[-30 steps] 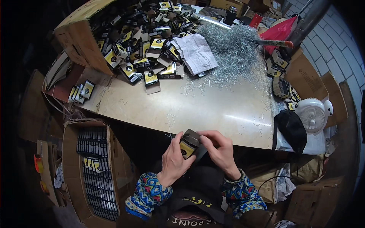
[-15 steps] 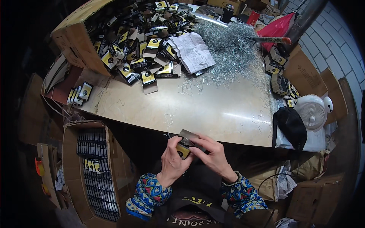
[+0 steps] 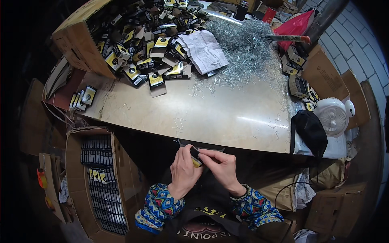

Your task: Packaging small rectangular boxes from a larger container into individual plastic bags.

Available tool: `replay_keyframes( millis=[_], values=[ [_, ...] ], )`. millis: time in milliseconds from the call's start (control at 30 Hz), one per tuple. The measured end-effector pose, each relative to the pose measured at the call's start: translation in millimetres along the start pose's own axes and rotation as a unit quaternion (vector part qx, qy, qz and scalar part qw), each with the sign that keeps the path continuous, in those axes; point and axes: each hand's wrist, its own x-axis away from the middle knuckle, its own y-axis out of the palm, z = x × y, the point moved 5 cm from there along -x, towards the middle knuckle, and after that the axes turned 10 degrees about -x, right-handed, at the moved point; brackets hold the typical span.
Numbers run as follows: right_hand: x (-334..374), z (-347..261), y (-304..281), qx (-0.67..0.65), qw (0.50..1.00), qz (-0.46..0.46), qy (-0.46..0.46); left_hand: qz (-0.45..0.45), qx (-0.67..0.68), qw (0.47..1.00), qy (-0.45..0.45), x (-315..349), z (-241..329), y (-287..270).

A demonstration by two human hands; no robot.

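Just off the table's near edge, a small black and yellow cardboard box [image 3: 197, 163] is held between both hands. My left hand [image 3: 184, 168] wraps round its left side. My right hand [image 3: 221, 168] pinches the box's dark upper end with thumb and forefinger. Fingers cover most of the box, and its contents cannot be seen. A few thin bent wires [image 3: 178, 124] lie on the table close beyond my left hand.
Similar small boxes [image 3: 156, 79] spill from a large carton [image 3: 83, 46] at the back left. Beside them are a crumpled paper [image 3: 206, 52] and a heap of silvery bent wires [image 3: 243, 48]. Lower left, an open carton [image 3: 73, 170] holds packed rows. A white fan [image 3: 334, 117] stands right.
The box's raised grey-brown flap no longer stands up above my fingers; a dark end shows there. My right hand has drawn slightly left and down, its fingers closing in a pinch.
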Motion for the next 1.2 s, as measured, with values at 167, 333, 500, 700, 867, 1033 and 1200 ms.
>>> replay_keyframes(
  millis=[167, 333, 500, 700, 867, 1033, 1200],
  values=[
    [0, 7, 1, -0.058, 0.998, 0.01, 0.026, 0.012, 0.005, 1.0, 0.006, 1, -2, 0],
    [9, -17, 17, 0.161, 0.965, 0.001, -0.209, -0.002, 0.037, 0.999, -0.031, 3, -6, 4],
    [19, -22, 20, 0.23, 0.893, -0.023, -0.387, -0.043, 0.091, 0.991, -0.09, 7, -12, 10],
    [-25, -50, -44, 0.298, 0.846, 0.117, -0.426, -0.006, 0.034, 0.999, 0.026, -16, 4, -11],
    [-66, -36, -58, 0.325, 0.879, 0.009, -0.35, 0.01, 0.117, 0.993, 0.017, -22, -8, 3],
    [-81, -5, -39, 0.051, 0.985, 0.0, -0.166, 0.036, 0.225, 0.971, -0.066, -49, -24, 5],
    [-108, -6, 0, 0.121, 0.976, -0.118, -0.134, -0.041, 0.366, 0.914, -0.17, -59, -70, -19]
  ],
)
